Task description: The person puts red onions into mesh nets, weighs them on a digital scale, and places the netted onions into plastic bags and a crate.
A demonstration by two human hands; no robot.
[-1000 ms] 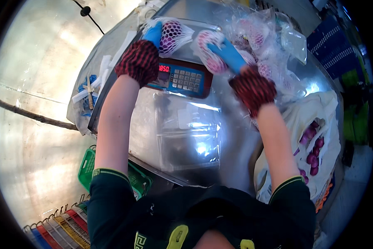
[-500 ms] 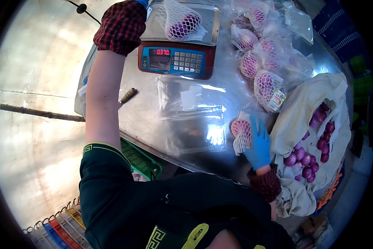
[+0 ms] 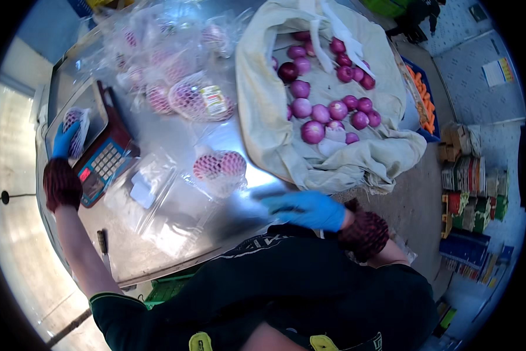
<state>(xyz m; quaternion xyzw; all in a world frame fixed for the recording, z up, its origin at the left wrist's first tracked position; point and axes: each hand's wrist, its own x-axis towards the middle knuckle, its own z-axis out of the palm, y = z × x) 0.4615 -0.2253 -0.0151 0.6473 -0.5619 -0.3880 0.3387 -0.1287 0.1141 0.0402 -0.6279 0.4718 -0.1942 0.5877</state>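
Blue gloves cover both my hands. At the far left, my left hand [image 3: 65,140] grips a white-netted pack of red onions [image 3: 78,130] on the metal pan of a red-and-blue digital scale [image 3: 102,161]. My right hand [image 3: 310,210] is over the table's front edge, fingers stretched out and holding nothing I can see; a grey blur lies by its fingertips. Ahead of it to the left, another netted pack of onions [image 3: 221,168] lies on the table beside clear plastic bags [image 3: 172,225].
Bagged netted onions [image 3: 172,70] pile up at the back, one pack with a label [image 3: 214,99]. A pale cloth sack [image 3: 260,128] lies open around loose red onions [image 3: 313,131]. A knife [image 3: 102,241] rests near the left edge. Right of the sack is a blue crate of carrots [image 3: 430,108].
The view has swung right. My right hand has let go of the netted onions, which now lie on the table, and drawn back to the front edge. My left hand now grips the pack on the scale.
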